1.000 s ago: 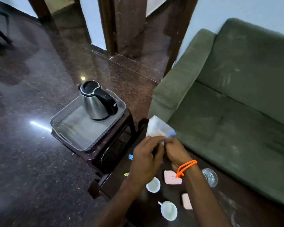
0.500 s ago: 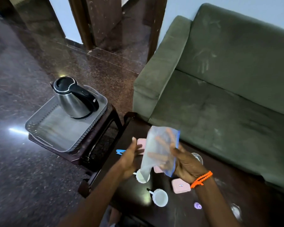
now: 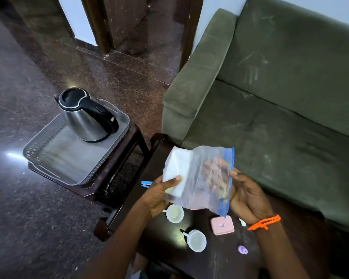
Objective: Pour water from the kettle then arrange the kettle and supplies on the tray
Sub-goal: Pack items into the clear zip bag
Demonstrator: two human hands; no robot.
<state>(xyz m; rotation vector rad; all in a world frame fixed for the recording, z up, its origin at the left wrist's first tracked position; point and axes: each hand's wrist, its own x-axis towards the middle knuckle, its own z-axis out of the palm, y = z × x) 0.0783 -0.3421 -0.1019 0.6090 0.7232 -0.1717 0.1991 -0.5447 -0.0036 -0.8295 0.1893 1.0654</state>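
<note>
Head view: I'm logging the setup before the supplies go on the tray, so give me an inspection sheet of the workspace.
Surface: dark wooden table; smaller stool beside it bears the tray.
Job's things: kettle upright at the far end of the grey tray; two white cups on the table.
Clutter: pink packet, blue clip, small purple item.
Hands: left hand and right hand hold a clear zip bag above the table.
Cables: nothing seen.
Surroundings: green sofa, polished stone floor.
</note>
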